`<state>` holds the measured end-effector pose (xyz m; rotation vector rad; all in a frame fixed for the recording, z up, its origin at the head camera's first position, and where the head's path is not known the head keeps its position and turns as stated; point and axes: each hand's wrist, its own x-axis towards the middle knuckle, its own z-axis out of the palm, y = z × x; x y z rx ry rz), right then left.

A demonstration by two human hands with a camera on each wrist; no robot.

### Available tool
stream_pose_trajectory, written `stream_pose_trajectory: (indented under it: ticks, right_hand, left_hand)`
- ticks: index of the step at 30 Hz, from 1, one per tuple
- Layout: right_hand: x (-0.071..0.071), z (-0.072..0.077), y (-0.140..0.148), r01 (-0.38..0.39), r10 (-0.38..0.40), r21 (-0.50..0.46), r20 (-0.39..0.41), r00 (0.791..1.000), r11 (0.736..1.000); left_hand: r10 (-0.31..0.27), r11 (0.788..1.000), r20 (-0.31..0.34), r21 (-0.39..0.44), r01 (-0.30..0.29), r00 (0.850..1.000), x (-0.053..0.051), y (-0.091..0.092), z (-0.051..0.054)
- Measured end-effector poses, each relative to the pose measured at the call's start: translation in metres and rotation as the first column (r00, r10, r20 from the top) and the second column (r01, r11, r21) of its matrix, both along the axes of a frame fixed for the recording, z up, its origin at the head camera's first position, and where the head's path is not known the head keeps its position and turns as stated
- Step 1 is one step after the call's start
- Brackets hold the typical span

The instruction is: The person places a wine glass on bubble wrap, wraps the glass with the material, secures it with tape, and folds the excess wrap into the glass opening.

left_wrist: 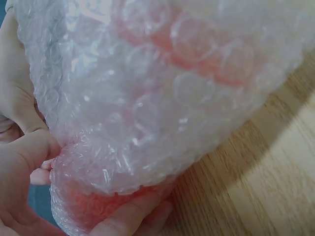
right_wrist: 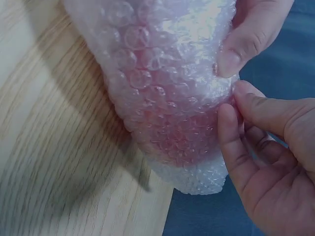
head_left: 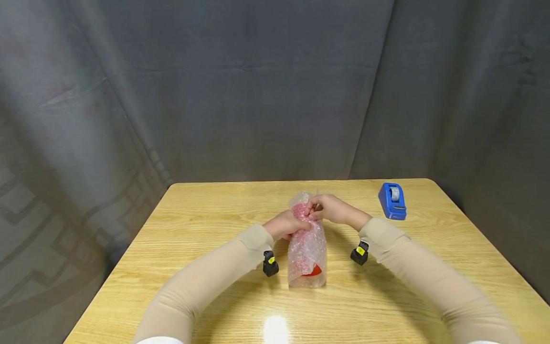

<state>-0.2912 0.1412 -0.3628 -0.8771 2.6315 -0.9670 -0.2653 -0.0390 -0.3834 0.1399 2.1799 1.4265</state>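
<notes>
A clear bubble wrap bundle lies lengthwise on the table, with something red inside that shows at its near end; the wrap hides what kind of thing it is. My left hand grips the bundle from its left side, thumb on top and fingers around the side. On the upper right part, my right hand pinches the wrap between thumb and fingers. In the right wrist view the right fingertips meet the edge of the bubble wrap, just beside the left thumb.
At the far right of the wooden table stands a blue tape dispenser holding a roll of clear tape. Grey curtains hang behind the table and along both sides. Each wrist wears a small black camera.
</notes>
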Motion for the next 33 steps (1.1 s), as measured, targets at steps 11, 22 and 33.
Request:
stream_pose_trajectory:
  ticks: [11,22,33]
  right_hand:
    - [0.004,0.001,0.005,-0.030,0.030,-0.003,-0.028,0.999,1.000]
    - [0.005,0.004,0.012,-0.146,0.148,0.061,-0.019,0.989,0.987]
    - [0.004,0.005,0.014,-0.126,0.122,0.034,0.096,0.988,0.991]
  left_hand:
    - [-0.015,1.000,-0.014,0.015,0.015,1.000,0.000,-0.002,0.001]
    - [-0.025,1.000,-0.022,0.007,0.025,0.999,0.001,-0.003,0.000]
    - [-0.026,0.999,-0.028,0.019,0.027,0.999,0.001,-0.002,0.000]
